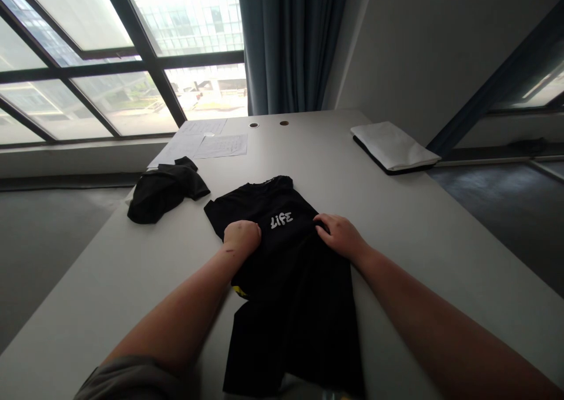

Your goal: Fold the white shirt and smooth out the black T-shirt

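Note:
A black T-shirt (282, 259) with white lettering on it lies on the white table, its collar pointing away from me and its lower part reaching the near edge. My left hand (243, 235) is closed on the shirt's cloth, left of the lettering. On the right side of the shirt, my right hand (337, 232) pinches the cloth between thumb and fingers. A small yellow patch shows at the shirt's left side, below my left wrist. The cloth inside my left fist is hidden.
A crumpled dark cloth (165, 188) lies at the table's left edge. Behind it are printed paper sheets (222, 145). A folded white and black cloth (392, 144) rests at the right edge. The white table (423, 271) has two round holes at the far end, near a blue curtain (286, 47) and windows.

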A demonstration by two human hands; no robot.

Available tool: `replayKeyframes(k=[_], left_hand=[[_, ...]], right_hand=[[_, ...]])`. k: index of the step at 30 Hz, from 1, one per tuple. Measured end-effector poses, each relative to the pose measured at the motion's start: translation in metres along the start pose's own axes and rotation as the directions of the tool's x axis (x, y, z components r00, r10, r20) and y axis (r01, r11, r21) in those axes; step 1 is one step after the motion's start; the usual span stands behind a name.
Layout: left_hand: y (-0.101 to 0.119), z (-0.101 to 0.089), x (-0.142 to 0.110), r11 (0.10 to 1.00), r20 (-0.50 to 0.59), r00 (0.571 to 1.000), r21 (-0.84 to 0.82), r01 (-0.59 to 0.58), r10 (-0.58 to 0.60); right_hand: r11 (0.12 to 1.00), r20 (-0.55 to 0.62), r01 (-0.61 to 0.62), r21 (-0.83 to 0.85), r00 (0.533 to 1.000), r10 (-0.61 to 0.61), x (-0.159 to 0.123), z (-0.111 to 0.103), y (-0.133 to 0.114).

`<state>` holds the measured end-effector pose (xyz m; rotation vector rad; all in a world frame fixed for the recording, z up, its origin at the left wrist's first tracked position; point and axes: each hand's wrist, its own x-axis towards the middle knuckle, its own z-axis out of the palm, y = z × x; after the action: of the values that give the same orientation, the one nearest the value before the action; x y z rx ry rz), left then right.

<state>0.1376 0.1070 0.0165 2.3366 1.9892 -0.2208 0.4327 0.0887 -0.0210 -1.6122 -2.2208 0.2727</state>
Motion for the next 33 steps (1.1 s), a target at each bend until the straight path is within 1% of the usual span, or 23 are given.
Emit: replayKeyframes(k=[5, 8, 12, 15, 20, 23, 25, 29, 33], left_hand=[[0.0, -0.001, 0.001, 1.0, 0.007, 1.0, -0.001, -0.008, 0.008], [0.001, -0.002, 0.0, 1.0, 0.03, 1.0, 0.001, 0.002, -0.002], [0.002, -0.002, 0.0, 1.0, 0.028, 1.0, -0.006, 0.011, -0.01], [0.002, -0.001, -0.001, 1.0, 0.01, 1.0, -0.009, 0.006, -0.006], [0.0, 0.005, 0.0, 1.0, -0.06, 0.998, -0.019, -0.009, 0.007], [-0.001, 0.007, 0.002, 1.0, -0.084, 0.996, -0.023, -0.002, 0.0], [-0.003, 0.005, 0.003, 1.0, -0.087, 0.996, -0.024, 0.021, -0.023], [-0.013, 0.001, 0.003, 0.995, -0.112, 0.988, 0.008, 0.104, -0.103], [-0.029, 0.0, -0.01, 0.981, -0.152, 0.972, 0.055, 0.187, -0.177]], right_hand=[[1.0, -0.006, 0.004, 0.016, 1.0, -0.004, 0.0, 0.0, 0.001], [1.0, -0.011, 0.008, 0.019, 1.0, -0.008, 0.0, 0.0, 0.001], [1.0, -0.012, 0.01, 0.017, 1.0, -0.009, 0.0, 0.0, 0.001], [1.0, -0.009, 0.012, 0.016, 1.0, -0.012, 0.0, 0.001, 0.002], [1.0, -0.013, 0.007, 0.009, 1.0, -0.007, 0.0, 0.002, 0.002], [1.0, -0.007, 0.007, 0.015, 1.0, -0.007, 0.0, 0.001, 0.001], [1.0, -0.001, 0.006, 0.019, 1.0, -0.006, 0.0, 0.0, 0.001], [1.0, 0.002, 0.003, 0.025, 1.0, -0.003, 0.0, -0.001, 0.0], [0.999, 0.003, 0.007, 0.033, 1.0, -0.007, 0.0, -0.002, 0.0]])
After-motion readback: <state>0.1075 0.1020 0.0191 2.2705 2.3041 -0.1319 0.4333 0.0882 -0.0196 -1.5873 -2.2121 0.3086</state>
